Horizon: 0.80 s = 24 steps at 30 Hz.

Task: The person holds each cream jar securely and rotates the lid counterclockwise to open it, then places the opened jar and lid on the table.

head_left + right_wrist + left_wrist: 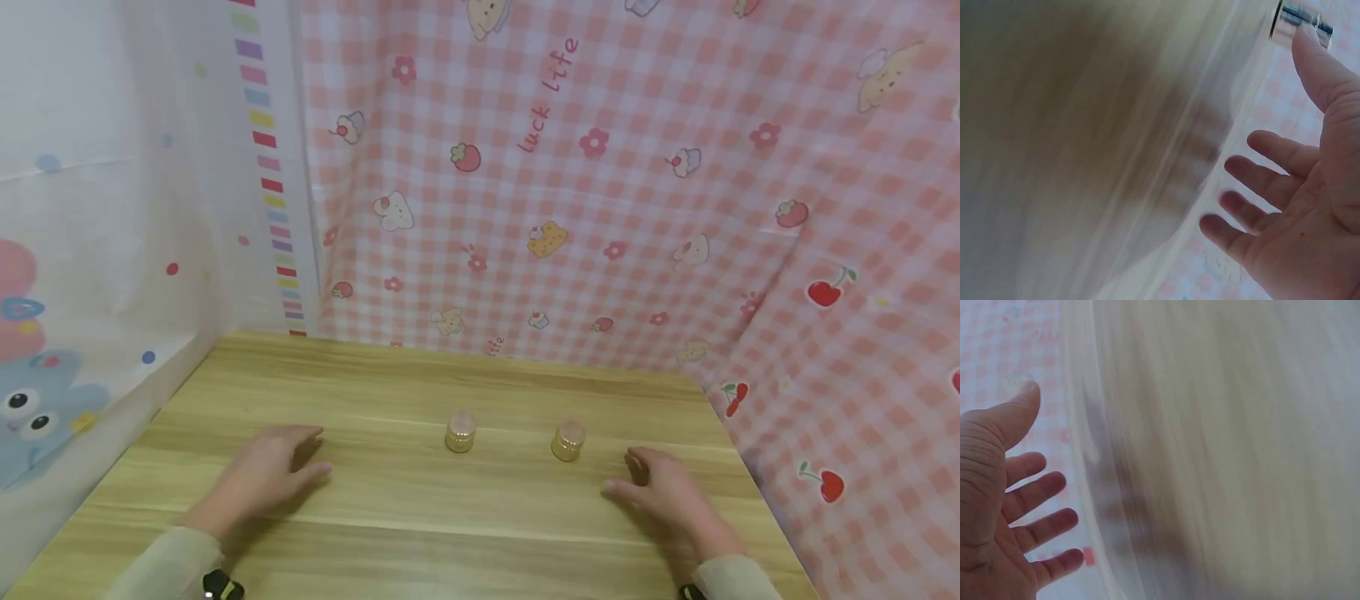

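Two small gold jars with pinkish lids stand upright and apart on the wooden table. The left jar (461, 432) is near the middle; the right jar (568, 441) is a little to its right. My left hand (266, 473) is at the left of the table with thumb and fingers spread apart, holding nothing. At the right, my right hand (670, 492) is close to the right jar without touching it, its fingers loosely bent and its palm bare. In the right wrist view, part of a shiny gold jar (1284, 28) shows behind the thumb tip.
The wooden table (405, 542) has light yellow-brown grain. A pink checked cloth (510, 200) hangs behind it and along the right side. A white curtain (97, 200) with cartoon prints hangs on the left. Both wrists wear dark straps below pale sleeves (168, 562).
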{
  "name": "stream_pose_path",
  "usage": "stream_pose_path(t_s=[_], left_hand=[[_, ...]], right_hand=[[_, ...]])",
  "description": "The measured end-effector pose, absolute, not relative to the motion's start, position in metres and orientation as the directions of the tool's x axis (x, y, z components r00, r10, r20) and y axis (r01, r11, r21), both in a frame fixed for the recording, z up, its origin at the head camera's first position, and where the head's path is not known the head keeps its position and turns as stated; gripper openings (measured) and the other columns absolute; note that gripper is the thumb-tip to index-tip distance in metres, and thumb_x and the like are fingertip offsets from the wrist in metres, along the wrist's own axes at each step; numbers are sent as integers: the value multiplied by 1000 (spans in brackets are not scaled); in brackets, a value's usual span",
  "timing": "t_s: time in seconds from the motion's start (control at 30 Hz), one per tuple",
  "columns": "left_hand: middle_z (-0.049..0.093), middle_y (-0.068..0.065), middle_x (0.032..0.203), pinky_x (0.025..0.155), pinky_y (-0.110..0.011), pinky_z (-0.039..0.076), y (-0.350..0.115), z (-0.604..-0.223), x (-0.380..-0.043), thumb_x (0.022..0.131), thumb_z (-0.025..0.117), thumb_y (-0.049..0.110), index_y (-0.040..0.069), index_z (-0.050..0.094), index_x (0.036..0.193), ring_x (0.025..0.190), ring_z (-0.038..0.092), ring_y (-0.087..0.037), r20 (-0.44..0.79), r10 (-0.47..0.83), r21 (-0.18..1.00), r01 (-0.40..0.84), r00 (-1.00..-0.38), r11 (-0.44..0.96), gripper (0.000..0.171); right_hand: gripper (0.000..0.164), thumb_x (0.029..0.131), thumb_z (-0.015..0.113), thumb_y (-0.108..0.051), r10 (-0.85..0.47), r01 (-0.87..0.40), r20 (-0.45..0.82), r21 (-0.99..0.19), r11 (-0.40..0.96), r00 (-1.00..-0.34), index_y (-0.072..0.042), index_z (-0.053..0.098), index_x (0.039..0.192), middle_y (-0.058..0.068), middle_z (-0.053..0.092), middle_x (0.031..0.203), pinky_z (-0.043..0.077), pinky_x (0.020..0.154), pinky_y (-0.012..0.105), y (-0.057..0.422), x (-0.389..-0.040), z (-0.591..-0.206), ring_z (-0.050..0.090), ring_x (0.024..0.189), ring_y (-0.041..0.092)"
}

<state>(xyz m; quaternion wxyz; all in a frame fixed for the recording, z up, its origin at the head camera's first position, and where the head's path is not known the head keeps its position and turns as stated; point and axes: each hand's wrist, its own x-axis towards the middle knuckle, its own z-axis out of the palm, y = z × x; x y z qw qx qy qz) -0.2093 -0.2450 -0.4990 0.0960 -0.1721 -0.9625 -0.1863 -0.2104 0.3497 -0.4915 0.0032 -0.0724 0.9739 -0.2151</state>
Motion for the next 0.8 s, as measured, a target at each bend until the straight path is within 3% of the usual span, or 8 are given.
stream_pose_path(t_s=[0.17,0.5,0.7,0.8], left_hand=[[74,-22,132,108,-64,53,-226,-499,-207,91,83,41,1,70,133,122,70,-45,251,324,325,395,-912,860,60],[75,-18,131,108,-66,52,-195,-497,-199,92,83,41,2,71,132,122,71,-42,217,378,326,432,-900,841,57],[75,-17,133,109,-67,51,-183,-496,-192,92,83,43,5,71,134,123,70,-41,202,409,345,456,-890,821,58],[74,-17,134,110,-68,50,-178,-495,-190,91,83,44,5,71,134,125,69,-41,197,414,352,458,-889,816,59]], right_hand=[[85,87,83,-60,-146,-140,19,-421,896,-989,3,64,142,26,65,145,32,121,77,330,-223,-494,36,148,65],[84,85,87,-54,-154,-148,27,-471,870,-988,3,63,141,27,64,146,30,125,73,298,-240,-499,37,149,63],[57,83,90,-49,-148,-162,67,-488,858,-987,-8,75,120,16,75,127,46,115,65,287,-245,-499,59,131,49],[44,82,91,-49,-135,-149,63,-497,855,-989,-14,73,103,7,74,107,54,96,52,283,-249,-500,63,110,32]])
